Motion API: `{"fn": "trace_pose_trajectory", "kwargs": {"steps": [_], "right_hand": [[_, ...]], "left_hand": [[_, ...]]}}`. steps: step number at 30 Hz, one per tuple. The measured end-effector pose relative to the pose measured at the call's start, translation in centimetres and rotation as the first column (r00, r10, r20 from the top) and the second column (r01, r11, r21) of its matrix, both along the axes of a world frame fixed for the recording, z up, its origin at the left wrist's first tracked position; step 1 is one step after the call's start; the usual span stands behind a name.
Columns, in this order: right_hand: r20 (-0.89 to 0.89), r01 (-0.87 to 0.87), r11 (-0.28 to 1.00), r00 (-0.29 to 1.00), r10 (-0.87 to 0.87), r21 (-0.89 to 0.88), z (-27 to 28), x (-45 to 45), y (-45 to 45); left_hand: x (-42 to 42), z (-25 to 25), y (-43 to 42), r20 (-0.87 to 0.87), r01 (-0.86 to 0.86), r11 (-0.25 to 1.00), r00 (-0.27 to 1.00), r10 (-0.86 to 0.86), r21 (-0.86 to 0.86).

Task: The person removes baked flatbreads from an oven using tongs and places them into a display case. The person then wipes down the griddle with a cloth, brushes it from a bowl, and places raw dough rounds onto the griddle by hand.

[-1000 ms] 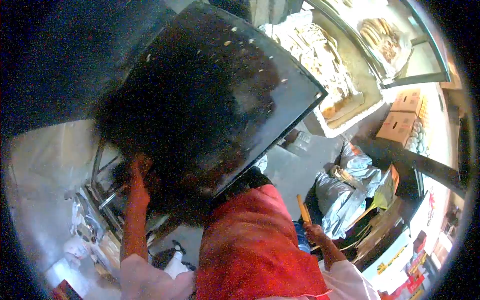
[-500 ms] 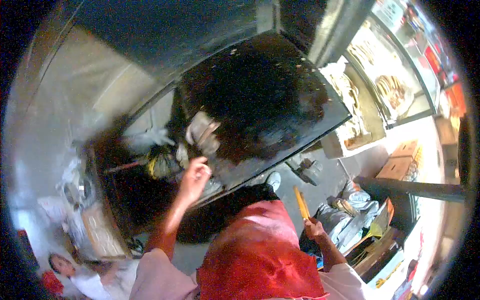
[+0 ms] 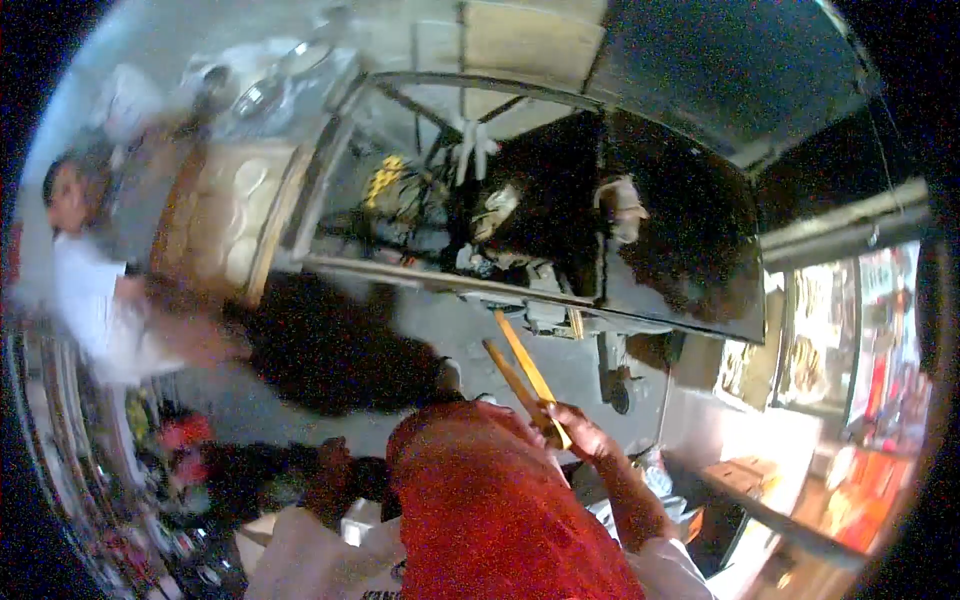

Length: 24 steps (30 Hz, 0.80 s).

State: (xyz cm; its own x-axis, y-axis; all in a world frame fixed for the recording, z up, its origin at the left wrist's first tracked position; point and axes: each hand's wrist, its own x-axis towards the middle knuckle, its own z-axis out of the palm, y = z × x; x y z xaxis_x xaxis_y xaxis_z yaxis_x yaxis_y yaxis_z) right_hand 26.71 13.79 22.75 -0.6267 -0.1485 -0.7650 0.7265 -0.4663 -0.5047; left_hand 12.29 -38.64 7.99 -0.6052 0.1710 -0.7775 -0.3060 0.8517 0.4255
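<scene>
My right hand is closed around a pair of yellow-brown wooden tongs. Their two long flat arms spread apart and point up and to the left, in front of my red apron. Low beside the apron, my left hand hangs in shadow, too dark and blurred to make out its fingers. Beyond the tongs stands a large black griddle. A crumpled, dirty cloth lies at its left part, out of reach of both hands.
An open metal frame left of the griddle holds a white glove and a yellow-and-black bundle. Round pale pieces lie in a wooden tray. Another person stands at the left. A glass display case is on the right.
My view has swung left, so the griddle now sits farther right. My left hand has come away from the cloth, down to my side. The tongs stay in my right hand, their arms wider apart.
</scene>
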Motion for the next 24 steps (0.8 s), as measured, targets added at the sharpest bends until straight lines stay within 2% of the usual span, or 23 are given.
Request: {"fn": "trace_pose_trajectory", "kwargs": {"steps": [2,3,4,6,8,9,11,16,19,20,22,23,24], "right_hand": [[-0.075,-0.034,0.999,0.997,0.032,-0.026,-3.6,-2.2,-0.5],[-0.146,-0.054,0.998,0.988,0.048,-0.038,-3.5,-4.1,-1.0],[-0.096,-0.076,0.996,0.993,0.072,-0.043,-4.3,-5.6,-1.5],[-0.133,-0.044,0.997,0.99,0.034,-0.069,-3.8,-8.2,-3.3],[-0.126,-0.054,0.982,0.991,0.031,-0.18,-4.7,-10.5,-4.2],[-0.109,-0.048,0.975,0.994,0.024,-0.217,-4.2,-11.5,-4.8],[-0.15,-0.098,0.98,0.986,0.072,-0.172,-3.2,-13.3,-6.5],[-0.162,-0.177,0.976,0.974,0.156,-0.124,-0.7,-18.3,-9.7],[-0.17,-0.071,0.97,0.985,0.032,-0.231,-2.7,-22.0,-12.1],[-0.167,-0.072,0.971,0.985,0.034,-0.229,-4.6,-23.3,-12.8],[-0.235,-0.09,0.932,0.972,0.005,-0.35,-7.9,-26.5,-13.9],[-0.257,-0.177,0.907,0.963,0.079,-0.383,-6.8,-28.5,-13.9],[-0.251,-0.164,0.91,0.966,0.068,-0.382,-5.6,-29.7,-14.6]], "left_hand": [[4.9,2.1,-3.4,0.09,-0.218,0.974,0.973,0.212,0.055],[7.5,3.3,-4.5,0.141,-0.321,0.943,0.941,0.306,0.092],[10.2,4.8,-5.1,0.198,-0.415,0.901,0.9,0.388,0.124],[15.0,7.5,-4.9,0.296,-0.573,0.801,0.806,0.513,0.173],[17.8,9.2,-3.9,0.357,-0.676,0.704,0.727,0.587,0.219],[18.4,9.5,-3.3,0.364,-0.7,0.671,0.708,0.606,0.244],[19.5,9.3,-2.3,0.374,-0.739,0.618,0.671,0.641,0.267],[19.1,8.2,-1.6,0.328,-0.76,0.582,0.65,0.685,0.29],[16.2,7.4,-2.8,0.289,-0.745,0.598,0.666,0.688,0.295],[15.3,6.7,-3.3,0.271,-0.735,0.609,0.677,0.685,0.298],[12.7,5.4,-3.9,0.221,-0.7,0.647,0.711,0.667,0.301],[11.0,4.4,-4.2,0.18,-0.666,0.684,0.743,0.645,0.299],[9.2,3.4,-4.6,0.1,-0.582,0.755,0.807,0.582,0.304]]}}
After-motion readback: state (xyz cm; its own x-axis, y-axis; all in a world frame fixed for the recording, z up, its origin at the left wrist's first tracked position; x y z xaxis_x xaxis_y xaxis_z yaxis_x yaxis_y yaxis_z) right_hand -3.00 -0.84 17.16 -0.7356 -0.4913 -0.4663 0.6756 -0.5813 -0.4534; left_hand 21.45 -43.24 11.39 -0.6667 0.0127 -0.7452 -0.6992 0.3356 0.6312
